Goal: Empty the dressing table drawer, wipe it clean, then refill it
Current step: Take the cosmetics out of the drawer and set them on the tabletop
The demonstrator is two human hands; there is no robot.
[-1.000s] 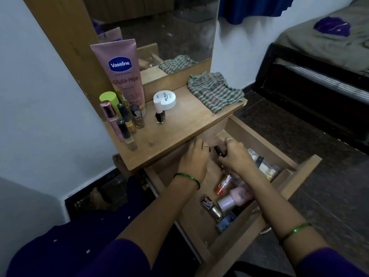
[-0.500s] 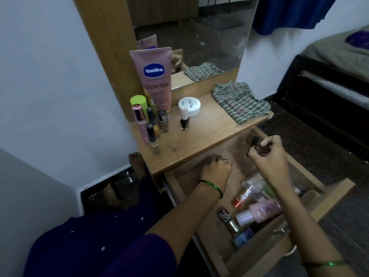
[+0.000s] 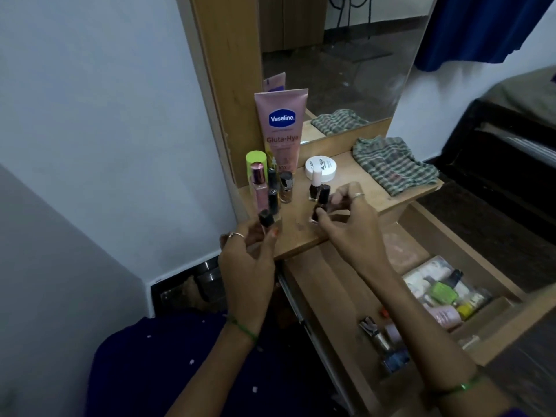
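Emptying is only partway: right hand (image 3: 346, 218) pinches a dark polish bottle (image 3: 319, 206) onto the counter (image 3: 355, 188), left hand (image 3: 249, 254) grips another bottle (image 3: 267, 221); drawer (image 3: 340, 296) below them is half full.

the back left corner of the table (image 3: 355, 191) is crowded: a vaseline tube (image 3: 282, 127) leans on the mirror frame, with upright small bottles (image 3: 272, 188) packed in front of it. a white jar (image 3: 320, 168) and a white-capped nail polish (image 3: 315, 188) stand mid-table, and a checked cloth (image 3: 392, 164) covers the right end. bare wood lies between jar and cloth. in the open drawer (image 3: 337, 284) the left half of the floor is bare; cosmetics (image 3: 442, 296) fill the right and front.
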